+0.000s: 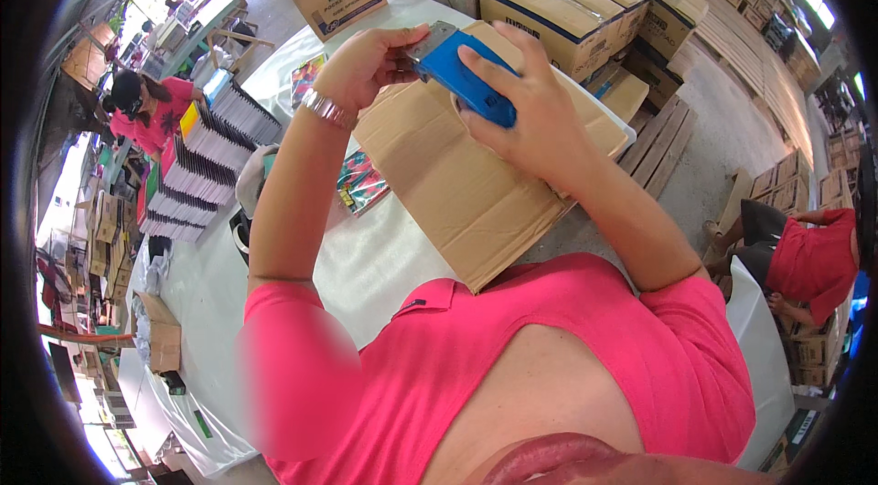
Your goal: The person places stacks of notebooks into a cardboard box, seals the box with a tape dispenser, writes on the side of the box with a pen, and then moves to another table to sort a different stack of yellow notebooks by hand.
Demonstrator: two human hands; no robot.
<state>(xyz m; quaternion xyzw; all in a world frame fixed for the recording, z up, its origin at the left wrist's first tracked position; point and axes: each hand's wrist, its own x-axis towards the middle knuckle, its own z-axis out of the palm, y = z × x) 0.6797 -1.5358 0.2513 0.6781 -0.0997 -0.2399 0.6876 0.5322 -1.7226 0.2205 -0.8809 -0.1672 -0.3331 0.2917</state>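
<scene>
Both hands, left hand (pixel 366 64) and right hand (pixel 526 114), raised, grip a blue tool (pixel 462 73).

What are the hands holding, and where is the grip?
Both hands hold a blue tape dispenser: left hand at its upper end, right hand across its lower body.

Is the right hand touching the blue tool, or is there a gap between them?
Touching. The head view shows the right hand lying over the blue tool, its fingers wrapped on the blue body with no gap; the left hand grips the tool's other end.
</scene>
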